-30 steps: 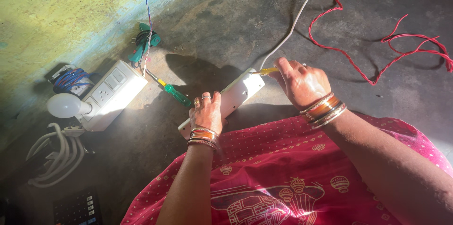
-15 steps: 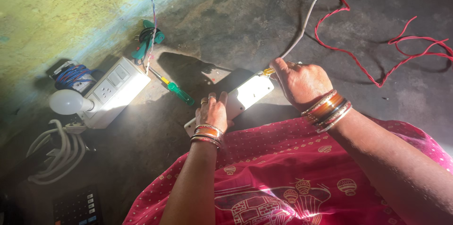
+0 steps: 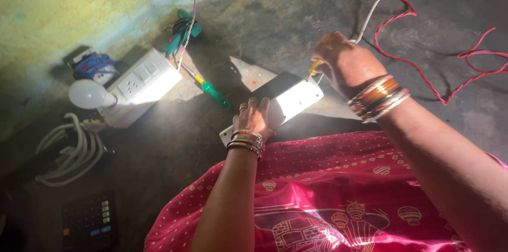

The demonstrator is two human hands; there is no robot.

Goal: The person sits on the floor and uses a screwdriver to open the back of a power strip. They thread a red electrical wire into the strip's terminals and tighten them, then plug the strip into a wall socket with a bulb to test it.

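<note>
Two bare hands work at a long white plastic switch box (image 3: 288, 105) lying on the grey floor at centre. Left hand (image 3: 255, 117) presses flat on its near end, fingers spread, gripping nothing. Right hand (image 3: 346, 64), at two o'clock from the box, is closed around a yellow-handled tool (image 3: 314, 68) touching its far end. Green-handled screwdriver (image 3: 211, 92) lies at ten o'clock.

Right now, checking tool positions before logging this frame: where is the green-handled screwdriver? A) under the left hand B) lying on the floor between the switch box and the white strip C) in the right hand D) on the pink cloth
B: the green-handled screwdriver lies on the floor between the switch box and the white strip, untouched by either hand.
</note>
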